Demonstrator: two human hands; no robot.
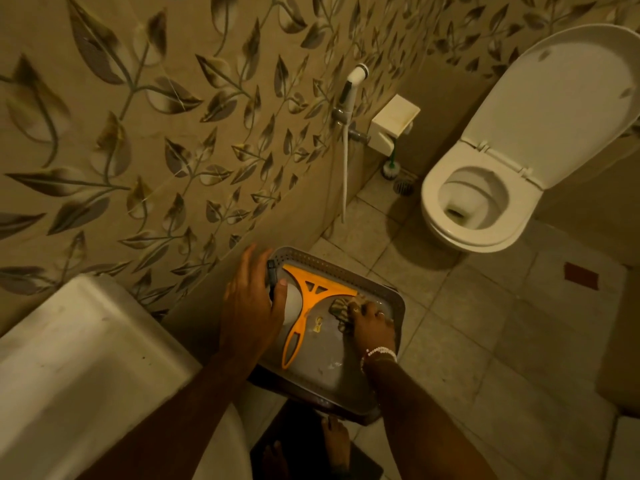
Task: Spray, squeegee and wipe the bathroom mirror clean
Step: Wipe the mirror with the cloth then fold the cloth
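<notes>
A grey basket [391,303] stands low in front of me, beside the leaf-patterned wall. An orange squeegee [304,306] lies flat in it, blade toward the wall, handle toward me. My left hand [252,299] reaches into the basket's left side, its fingers around a spray bottle [292,303] with a dark trigger head; the bottle is mostly hidden under the hand. My right hand [372,322] presses down on a patterned cloth [337,308] at the basket's right side, fingers closed over it. The mirror is not in view.
A white sink [79,358] fills the lower left. A toilet [485,199] with its lid up stands at the right, with a bidet sprayer [353,88] and a white box on the wall. My bare feet stand on a dark mat [311,445] below the basket.
</notes>
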